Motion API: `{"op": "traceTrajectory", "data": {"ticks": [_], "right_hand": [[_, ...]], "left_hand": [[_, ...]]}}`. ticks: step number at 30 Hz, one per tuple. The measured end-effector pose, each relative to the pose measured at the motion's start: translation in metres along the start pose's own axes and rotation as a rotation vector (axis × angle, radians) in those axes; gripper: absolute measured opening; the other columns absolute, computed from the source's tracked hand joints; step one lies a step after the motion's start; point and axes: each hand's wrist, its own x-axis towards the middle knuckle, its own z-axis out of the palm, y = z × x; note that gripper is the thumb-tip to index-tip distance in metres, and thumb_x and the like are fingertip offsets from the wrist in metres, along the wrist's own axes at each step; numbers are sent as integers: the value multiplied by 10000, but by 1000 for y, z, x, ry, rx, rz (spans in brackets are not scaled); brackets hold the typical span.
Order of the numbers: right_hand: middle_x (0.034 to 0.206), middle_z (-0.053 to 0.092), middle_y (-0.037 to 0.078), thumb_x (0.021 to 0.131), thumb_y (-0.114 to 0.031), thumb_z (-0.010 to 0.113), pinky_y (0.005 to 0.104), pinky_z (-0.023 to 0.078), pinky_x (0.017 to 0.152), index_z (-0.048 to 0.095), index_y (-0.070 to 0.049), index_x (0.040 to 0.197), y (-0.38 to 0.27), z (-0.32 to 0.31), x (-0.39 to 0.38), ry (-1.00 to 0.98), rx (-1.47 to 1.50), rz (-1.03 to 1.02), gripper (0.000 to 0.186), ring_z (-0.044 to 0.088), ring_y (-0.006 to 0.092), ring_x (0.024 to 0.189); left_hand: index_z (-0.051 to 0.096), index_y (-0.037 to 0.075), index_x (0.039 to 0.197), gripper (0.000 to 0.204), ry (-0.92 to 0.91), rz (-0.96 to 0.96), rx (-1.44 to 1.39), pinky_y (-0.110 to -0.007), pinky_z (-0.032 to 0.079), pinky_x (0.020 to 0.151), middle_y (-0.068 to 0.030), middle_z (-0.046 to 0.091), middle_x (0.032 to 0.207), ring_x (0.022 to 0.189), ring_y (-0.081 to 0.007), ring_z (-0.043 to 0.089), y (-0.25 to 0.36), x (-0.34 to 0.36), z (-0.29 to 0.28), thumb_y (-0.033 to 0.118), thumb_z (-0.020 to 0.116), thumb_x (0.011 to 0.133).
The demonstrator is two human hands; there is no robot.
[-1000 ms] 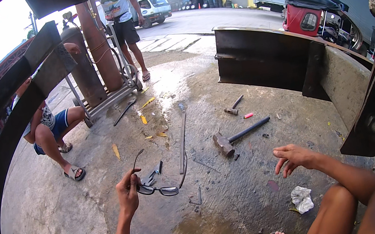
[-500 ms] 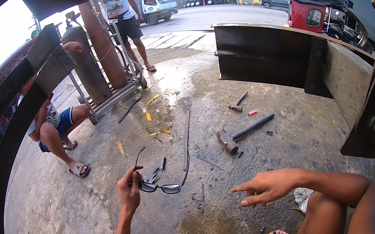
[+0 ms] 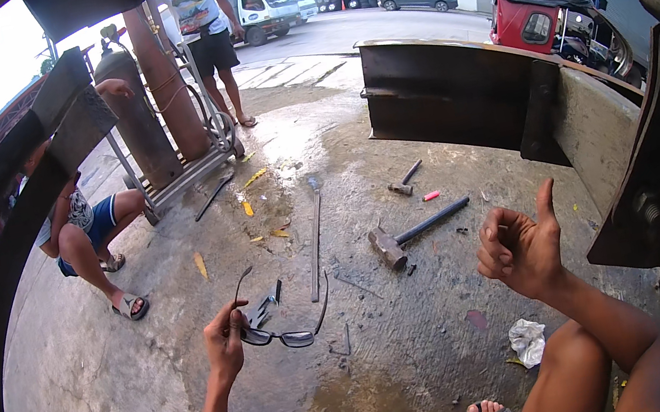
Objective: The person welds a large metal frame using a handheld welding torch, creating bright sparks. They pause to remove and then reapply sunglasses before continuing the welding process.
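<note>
Glasses (image 3: 278, 334) in left hand (image 3: 225, 348), held above the floor (image 3: 100, 405); hammer (image 3: 414, 233) on floor ahead, betw. both hands; rod (image 3: 315, 244) just left of it; right hand (image 3: 523, 247) raised right of hammer; cylinder cart (image 3: 165, 120) far left, behind; steel beam (image 3: 461, 99) behind right.

Wet concrete floor (image 3: 117, 402). Sledgehammer (image 3: 416, 230) lies at centre, head toward 7 o'clock; small hammer (image 3: 404, 182) just past it at 12, pink marker (image 3: 431, 196) between them. Long metal rod (image 3: 315, 239) lies at 9 o'clock of the sledgehammer. Crumpled white rag (image 3: 528, 340) at 5 o'clock. Two gas cylinders (image 3: 149, 105) upright on a cart (image 3: 183, 174) at 11. Person crouching (image 3: 84, 236) at 9, another person standing (image 3: 206, 42) at 12. Big steel beam (image 3: 461, 99) at 2. White truck (image 3: 264, 7) and red vehicle (image 3: 535, 15) on the far side.
</note>
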Motion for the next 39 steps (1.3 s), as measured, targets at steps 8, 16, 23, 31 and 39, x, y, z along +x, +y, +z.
{"op": "traceTrajectory", "data": {"ticks": [8, 16, 23, 31, 39], "right_hand": [[639, 470, 35, 796, -1004, 130, 311, 336, 541, 651, 18, 810, 21, -11, 8, -236, -96, 134, 1147, 429, 152, 561], [649, 482, 26, 804, -999, 124, 293, 351, 530, 660, 26, 840, 40, 1, 12, -302, -49, 218, 1157, 439, 138, 563], [635, 501, 28, 836, -974, 95, 290, 371, 523, 670, 26, 853, 39, 5, 12, -298, -104, 269, 1154, 462, 141, 549], [637, 513, 33, 850, -963, 95, 284, 371, 516, 679, 22, 878, 41, 6, 13, -287, -195, 311, 1145, 464, 136, 545], [643, 518, 23, 837, -973, 83, 279, 373, 522, 689, 13, 900, 39, 6, 13, -287, -264, 342, 1159, 463, 128, 549]], "left_hand": [[694, 3, 1212, 273, -9, 38, -43, -236, 423, 613, 27, 581, 757, 695, -54, 523, 14, 11, 9, 208, 551, 1103], [694, 7, 1215, 270, -12, 46, 24, -239, 427, 613, 23, 575, 755, 690, -63, 530, 29, 7, 1, 204, 547, 1102], [696, 8, 1211, 274, -5, 47, 48, -244, 432, 608, 17, 578, 746, 688, -67, 533, 27, 7, -1, 215, 554, 1099], [699, 11, 1213, 269, -2, 42, 62, -246, 434, 607, 14, 589, 750, 681, -68, 530, 32, 6, -2, 212, 565, 1094], [676, 14, 1220, 291, -24, 65, 52, -236, 401, 601, 40, 566, 748, 679, -52, 513, 27, 9, 2, 242, 530, 1113]]}}
